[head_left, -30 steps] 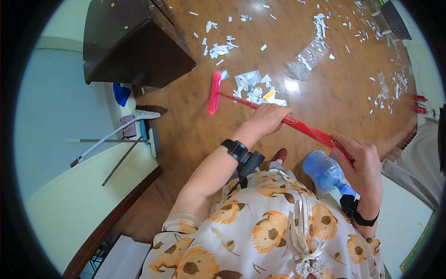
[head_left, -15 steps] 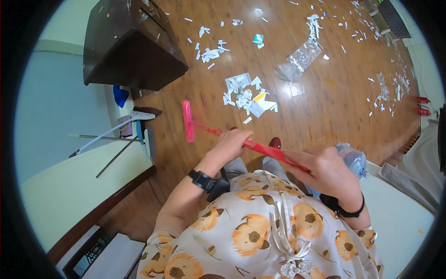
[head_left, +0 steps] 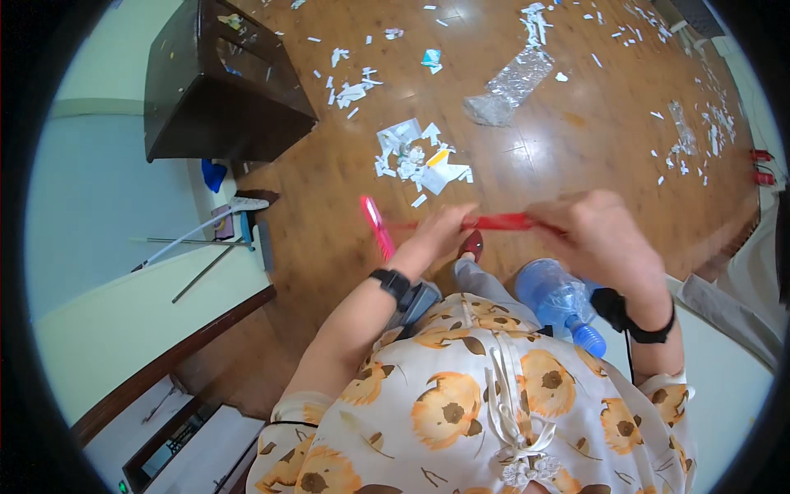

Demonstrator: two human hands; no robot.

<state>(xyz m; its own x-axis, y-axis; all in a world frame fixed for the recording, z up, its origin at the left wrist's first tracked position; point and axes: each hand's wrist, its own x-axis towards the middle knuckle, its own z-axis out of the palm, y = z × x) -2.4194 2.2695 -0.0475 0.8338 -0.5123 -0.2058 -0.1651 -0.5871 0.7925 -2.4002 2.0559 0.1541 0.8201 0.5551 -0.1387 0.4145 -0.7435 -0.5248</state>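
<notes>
Both my hands grip a red pole (head_left: 504,221) that lies nearly level across my body. At its left end is a narrow pink bar-shaped head (head_left: 378,229), tilted and streaked by motion. My left hand (head_left: 444,230) is closed round the pole nearer the head. Toward the other end, my right hand (head_left: 597,235) is wrapped round it, somewhat blurred. On the wooden floor ahead lies a heap of white paper scraps (head_left: 424,160) with a yellow piece in it. Whether the pink head touches the floor, I cannot tell.
A large blue water bottle (head_left: 553,292) stands close at my right, beside a white surface (head_left: 716,346). A dark wooden cabinet (head_left: 222,99) is at the far left, with a broom (head_left: 189,239) near it. Crumpled clear plastic (head_left: 514,86) and more scraps litter the floor.
The pole has swung from a slant to nearly level, and its pink head has shifted right and down. Both hands moved right, still gripping. More of the water bottle shows.
</notes>
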